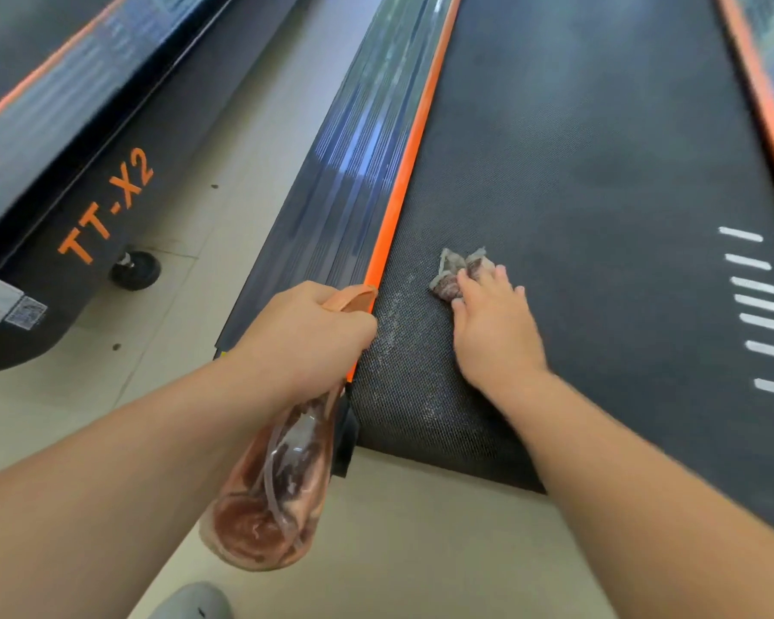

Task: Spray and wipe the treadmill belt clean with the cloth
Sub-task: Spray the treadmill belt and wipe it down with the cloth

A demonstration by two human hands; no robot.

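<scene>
At far left stands a neighbouring treadmill (41, 149), dark with an orange stripe, lettered "TT-X2" in orange, with a small black wheel (135, 270) resting on the pale tiled floor (188, 261). Next comes the grey ribbed side rail (345, 172) of the treadmill under attention, edged on its inner side by an orange strip (403, 194). The left hand (305, 332) is held over the rear end of that rail, fingers wrapped tight around the neck of a clear spray bottle (273, 484). The bottle's body hangs down toward the camera and its orange head (351, 299) points forward at the belt's edge. The black textured belt (599, 172) shows a faint pale speckling just beside the orange strip. A small crumpled cloth (454, 272) lies on the belt near its left edge. The right hand (492, 328) lies flat on the belt, fingers extended and slightly spread, fingertips resting on the cloth. White bars (756, 306) mark the belt at right.
</scene>
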